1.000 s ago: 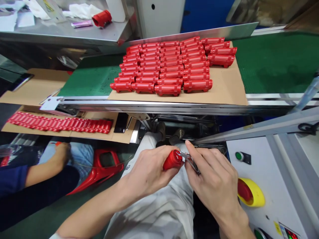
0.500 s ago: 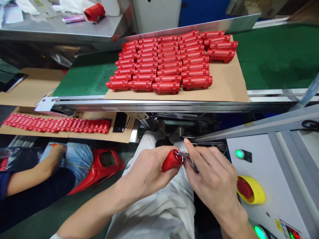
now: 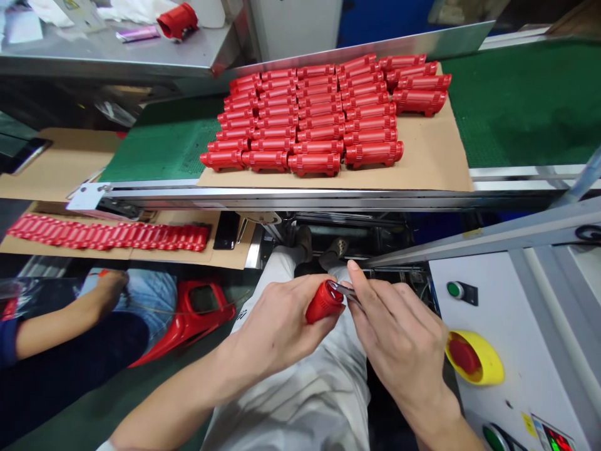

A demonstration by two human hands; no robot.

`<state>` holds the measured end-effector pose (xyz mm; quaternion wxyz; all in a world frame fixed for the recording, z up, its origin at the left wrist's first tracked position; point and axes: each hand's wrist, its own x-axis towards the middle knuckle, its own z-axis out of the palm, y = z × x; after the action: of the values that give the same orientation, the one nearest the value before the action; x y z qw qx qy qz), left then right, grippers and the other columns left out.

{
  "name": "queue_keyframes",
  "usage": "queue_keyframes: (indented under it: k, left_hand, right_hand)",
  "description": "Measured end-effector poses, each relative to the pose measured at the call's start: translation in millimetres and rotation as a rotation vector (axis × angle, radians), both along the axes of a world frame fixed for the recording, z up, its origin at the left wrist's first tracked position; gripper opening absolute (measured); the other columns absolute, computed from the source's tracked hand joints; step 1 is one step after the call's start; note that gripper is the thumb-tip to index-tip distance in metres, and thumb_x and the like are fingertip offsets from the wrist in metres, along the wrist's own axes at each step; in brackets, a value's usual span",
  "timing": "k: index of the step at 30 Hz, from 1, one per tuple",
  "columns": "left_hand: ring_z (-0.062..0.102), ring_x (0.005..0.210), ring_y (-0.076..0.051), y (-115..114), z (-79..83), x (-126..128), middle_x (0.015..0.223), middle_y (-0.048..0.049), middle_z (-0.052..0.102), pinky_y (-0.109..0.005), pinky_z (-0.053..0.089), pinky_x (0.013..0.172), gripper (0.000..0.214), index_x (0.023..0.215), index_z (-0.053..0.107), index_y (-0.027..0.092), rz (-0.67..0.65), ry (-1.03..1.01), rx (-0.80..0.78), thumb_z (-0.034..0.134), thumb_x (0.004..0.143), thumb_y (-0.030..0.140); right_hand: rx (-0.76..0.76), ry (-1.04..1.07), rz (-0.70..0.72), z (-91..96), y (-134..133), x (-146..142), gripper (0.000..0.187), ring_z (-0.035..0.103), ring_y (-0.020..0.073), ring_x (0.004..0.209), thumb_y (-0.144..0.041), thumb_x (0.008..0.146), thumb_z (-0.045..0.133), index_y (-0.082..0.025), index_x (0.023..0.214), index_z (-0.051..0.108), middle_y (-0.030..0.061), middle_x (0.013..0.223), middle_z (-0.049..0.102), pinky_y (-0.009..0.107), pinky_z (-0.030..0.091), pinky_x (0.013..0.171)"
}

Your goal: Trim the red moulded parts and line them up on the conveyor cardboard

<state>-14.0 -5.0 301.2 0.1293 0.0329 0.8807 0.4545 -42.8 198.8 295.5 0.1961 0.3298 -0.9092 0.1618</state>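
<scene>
In front of my lap, my left hand (image 3: 286, 319) is closed around a red ribbed plastic tube (image 3: 323, 304), its end tilted up toward the right. Between the thumb and fingers of my right hand (image 3: 404, 338) is a small metal plier-like tool (image 3: 348, 293). Its tips meet the rim of the tube's upper end; whether they are inside the opening I cannot tell. My right fingers cover most of the tool's handles.
Rows of similar red parts (image 3: 313, 164) lie on cardboard (image 3: 429, 163) over a green conveyor (image 3: 526, 106). A co-worker's hand (image 3: 113, 285) is at left, near more red parts (image 3: 107, 235) and a phone (image 3: 226, 230). At right is a control panel with an emergency stop (image 3: 474, 357).
The tool's handles have come closer together in my right hand, its tips staying at the tube's end. The green lights on the panel have gone dark. My left hand keeps its hold.
</scene>
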Motion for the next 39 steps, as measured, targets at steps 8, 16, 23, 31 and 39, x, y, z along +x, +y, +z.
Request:
queue_keyframes:
  k: [8, 16, 23, 31, 39]
  left_hand:
    - [0.063, 0.075, -0.014, -0.2, 1.7, -0.9, 0.085, 0.0038, 0.070, -0.028, 0.045, 0.071, 0.006, 0.098, 0.068, 0.024, -0.016, 0.009, -0.001, 0.063, 0.097, 0.023]
    - [0.065, 0.077, -0.016, 2.5, 2.8, -2.9, 0.088, 0.0029, 0.073, -0.029, 0.047, 0.072, 0.014, 0.107, 0.073, 0.025, -0.037, -0.036, -0.012, 0.063, 0.097, 0.024]
    - [0.064, 0.076, -0.016, 1.5, 6.9, -2.5, 0.091, 0.0023, 0.075, -0.029, 0.046, 0.071, 0.020, 0.117, 0.073, 0.026, -0.044, -0.033, -0.004, 0.064, 0.099, 0.027]
    - [0.050, 0.065, -0.013, -0.1, 9.4, -2.7, 0.081, 0.0047, 0.066, -0.028, 0.038, 0.064, 0.008, 0.100, 0.066, 0.025, -0.046, -0.053, -0.004, 0.065, 0.099, 0.032]
    - [0.046, 0.065, -0.012, -2.0, 6.7, -5.2, 0.076, 0.0059, 0.061, -0.028, 0.036, 0.065, 0.011, 0.096, 0.065, 0.024, -0.053, -0.076, -0.010, 0.066, 0.098, 0.035]
  right_hand:
    - [-0.001, 0.049, -0.038, -1.9, 3.1, -0.9, 0.049, 0.065, 0.0218, 0.082, -0.019, 0.098, 0.080, -0.012, 0.144, 0.069, 0.0047, 0.096, 0.078, 0.039, 0.050, 0.081]
    - [0.030, 0.071, -0.002, 2.2, 4.9, -2.9, 0.048, 0.063, 0.0217, 0.083, -0.014, 0.096, 0.080, -0.014, 0.143, 0.070, 0.0038, 0.097, 0.079, 0.039, 0.049, 0.079]
    - [0.069, 0.086, 0.007, 1.4, 6.8, -0.6, 0.056, 0.059, 0.0234, 0.084, -0.006, 0.093, 0.082, -0.012, 0.147, 0.067, 0.0056, 0.101, 0.080, 0.042, 0.044, 0.074]
    - [0.097, 0.129, -0.009, 1.2, 3.7, -0.2, 0.052, 0.054, 0.0233, 0.083, -0.007, 0.095, 0.079, -0.013, 0.146, 0.068, 0.0037, 0.102, 0.082, 0.042, 0.039, 0.069]
    - [0.074, 0.126, 0.000, -3.9, 2.8, -1.6, 0.047, 0.053, 0.0213, 0.080, -0.008, 0.099, 0.076, -0.015, 0.144, 0.070, 0.0017, 0.107, 0.083, 0.041, 0.040, 0.069]
